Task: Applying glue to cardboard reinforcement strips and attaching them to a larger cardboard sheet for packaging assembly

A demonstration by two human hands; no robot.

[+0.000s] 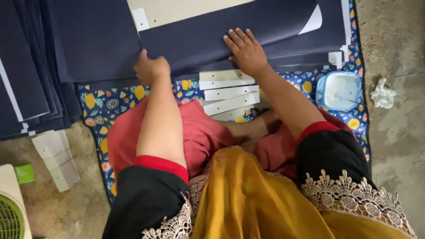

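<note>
— What are the hands working on?

— A dark navy sheet (pixel 230 33), large and flat, is lying across the top of the patterned mat (pixel 99 104), partly over a pale board (pixel 177 9) further back. The right hand (pixel 245 52) is lying spread out on its lower edge, fingers flat and open, pressing down and gripping nothing. The left hand (pixel 150 68) is sitting at the same edge further left, curled into a loose fist; whether it is pinching the sheet I cannot tell.

— What is lying just beside it?

— Directly below the right hand, several pale card strips (pixel 228 93) are fanning out on the mat, overlapping each other. The sheet's far right corner is curling up and showing a white underside.

— And further out?

— To the left, a stack of navy sheets (pixel 31 66) is resting partly on the mat and partly on the concrete floor (pixel 394 146). More pale strips (pixel 56 157) are lying on the floor below that stack. On the right, a pale blue plastic tub (pixel 338 90) is standing on the mat's edge, with a crumpled white rag (pixel 382 94) just beside it on the floor. A green and cream fan (pixel 11 212) is showing at the bottom left corner.
</note>
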